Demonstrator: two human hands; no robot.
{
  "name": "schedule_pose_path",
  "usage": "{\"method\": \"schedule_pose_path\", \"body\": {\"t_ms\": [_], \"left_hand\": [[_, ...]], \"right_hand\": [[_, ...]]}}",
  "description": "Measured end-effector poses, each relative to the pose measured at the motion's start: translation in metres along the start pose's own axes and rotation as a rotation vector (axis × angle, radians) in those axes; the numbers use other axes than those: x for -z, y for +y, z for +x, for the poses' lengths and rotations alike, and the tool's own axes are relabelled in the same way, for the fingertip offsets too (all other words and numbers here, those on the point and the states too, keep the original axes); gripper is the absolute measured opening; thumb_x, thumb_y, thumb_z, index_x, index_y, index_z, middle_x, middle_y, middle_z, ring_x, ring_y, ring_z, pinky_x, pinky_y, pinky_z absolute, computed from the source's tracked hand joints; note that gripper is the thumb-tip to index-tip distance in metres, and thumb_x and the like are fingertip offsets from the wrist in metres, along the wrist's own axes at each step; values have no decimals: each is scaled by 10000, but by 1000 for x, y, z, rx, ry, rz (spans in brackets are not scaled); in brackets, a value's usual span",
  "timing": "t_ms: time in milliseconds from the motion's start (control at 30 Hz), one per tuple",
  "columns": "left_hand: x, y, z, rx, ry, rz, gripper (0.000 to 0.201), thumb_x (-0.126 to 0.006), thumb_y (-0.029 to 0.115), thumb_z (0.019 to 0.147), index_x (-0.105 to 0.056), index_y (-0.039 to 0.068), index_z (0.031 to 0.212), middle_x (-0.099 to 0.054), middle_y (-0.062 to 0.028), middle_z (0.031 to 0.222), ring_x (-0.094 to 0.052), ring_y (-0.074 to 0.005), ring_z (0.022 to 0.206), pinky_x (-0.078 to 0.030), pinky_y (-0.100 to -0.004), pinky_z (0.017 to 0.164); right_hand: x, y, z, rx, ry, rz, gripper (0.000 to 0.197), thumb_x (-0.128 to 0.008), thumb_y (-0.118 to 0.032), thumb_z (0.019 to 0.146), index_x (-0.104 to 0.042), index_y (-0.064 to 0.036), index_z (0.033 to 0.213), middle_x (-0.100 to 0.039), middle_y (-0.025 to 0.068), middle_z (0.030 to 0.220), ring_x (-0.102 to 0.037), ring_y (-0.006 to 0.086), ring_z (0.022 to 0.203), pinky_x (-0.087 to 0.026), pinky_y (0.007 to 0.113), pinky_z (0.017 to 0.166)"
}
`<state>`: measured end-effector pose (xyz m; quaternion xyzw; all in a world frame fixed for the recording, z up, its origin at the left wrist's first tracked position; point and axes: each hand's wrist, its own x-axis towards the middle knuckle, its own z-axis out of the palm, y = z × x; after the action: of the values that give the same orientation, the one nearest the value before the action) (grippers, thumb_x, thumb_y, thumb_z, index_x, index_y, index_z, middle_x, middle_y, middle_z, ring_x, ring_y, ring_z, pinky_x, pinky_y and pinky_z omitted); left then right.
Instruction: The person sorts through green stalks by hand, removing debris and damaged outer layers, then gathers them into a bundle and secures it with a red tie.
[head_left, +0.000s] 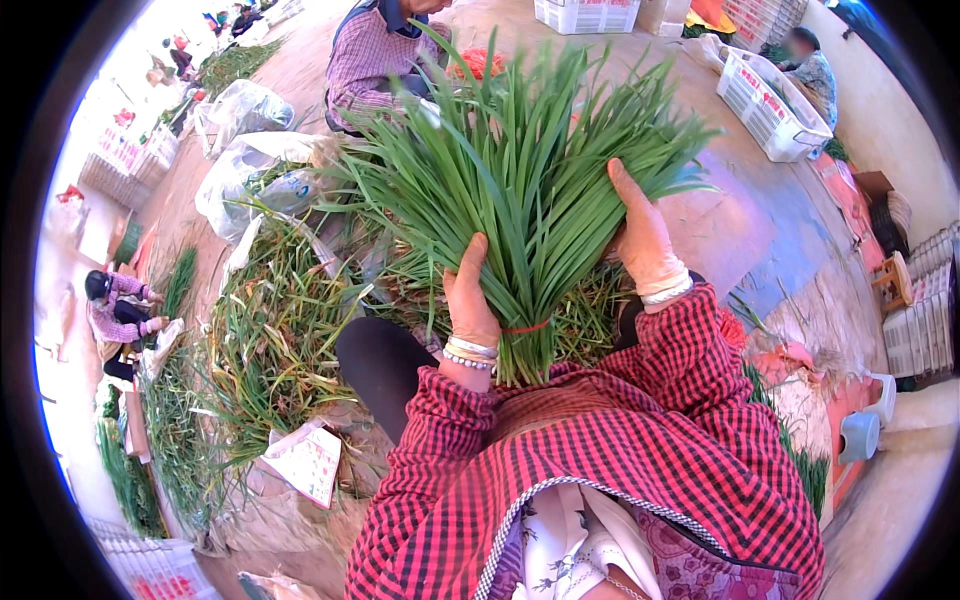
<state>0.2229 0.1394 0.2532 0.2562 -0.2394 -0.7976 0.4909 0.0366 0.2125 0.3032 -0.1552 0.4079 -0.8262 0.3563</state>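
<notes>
A large bunch of garlic chives (530,200) stands upright before me, its long green leaves fanned out at the top. Near its cut lower end a red band (526,328) circles the stems. My left hand (470,305) is closed against the bunch's left side, low by the band, thumb pointing up. Higher up on the right, my right hand (643,235) presses the leaves, thumb raised. The fingers of both hands are largely hidden behind the leaves.
Loose chives and trimmings (275,330) are heaped on the floor at my left, near clear plastic bags (250,185). A person in a checked shirt (370,65) sits ahead. White crates (770,105) stand at the far right and back; another person (120,320) works far left.
</notes>
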Motion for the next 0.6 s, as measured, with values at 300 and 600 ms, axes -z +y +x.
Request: {"method": "schedule_pose_path", "body": {"t_ms": [300, 600], "left_hand": [[-27, -5, 12, -207, 41, 25, 338, -711, 101, 879, -611, 38, 1195, -648, -50, 1170, -623, -162, 994, -491, -302, 901], [-17, 9, 13, 53, -381, 458, 454, -712, 114, 849, -590, -20, 1265, -643, -138, 1205, -589, -188, 1120, -437, -308, 984]], "right_hand": [[63, 65, -41, -94, -477, -780, 1085, -783, -99, 802, -5, -114, 1558, -269, 80, 1554, -346, 205, 1370, -362, 373, 1086], [59, 54, -49, -293, -316, -340, 683, -763, -221, 833, -422, -12, 1386, -559, 81, 1302, -527, 191, 1191, -404, 355, 1040]]}}
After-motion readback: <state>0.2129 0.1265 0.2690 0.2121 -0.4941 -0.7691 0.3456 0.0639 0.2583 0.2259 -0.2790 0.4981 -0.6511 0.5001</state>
